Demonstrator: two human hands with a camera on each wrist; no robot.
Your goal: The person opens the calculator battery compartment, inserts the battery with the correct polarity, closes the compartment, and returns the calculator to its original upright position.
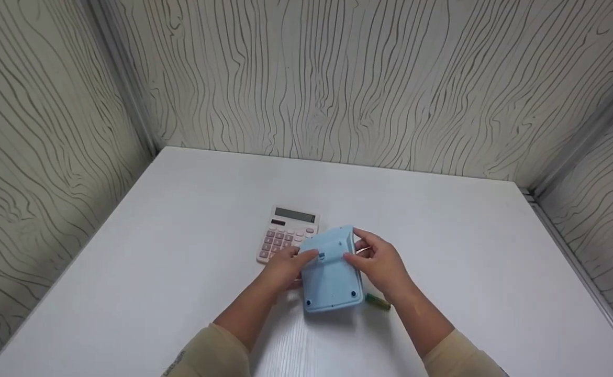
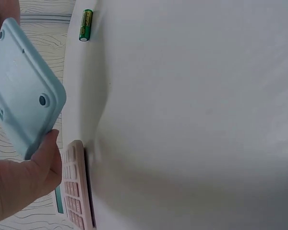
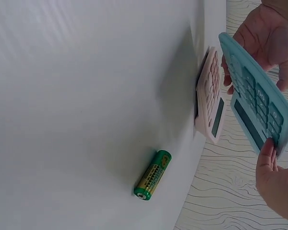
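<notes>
A light-blue calculator (image 1: 332,283) is held raised and tilted, its back toward the head camera; its keys and display show in the right wrist view. My left hand (image 1: 283,269) grips the left edge, thumb on the back near a small dark slot. On the opposite edge, my right hand (image 1: 385,266) pinches the upper part between thumb and fingers. A pink calculator (image 1: 294,220) lies face up behind the left hand, partly covered by that hand and the blue calculator. On the table by the right forearm lies a green-and-gold battery (image 3: 152,175).
The white table (image 1: 154,235) carries the pink calculator and the battery. Wood-grain patterned panels (image 1: 316,78) stand along its back and both sides, with metal rails at the corners.
</notes>
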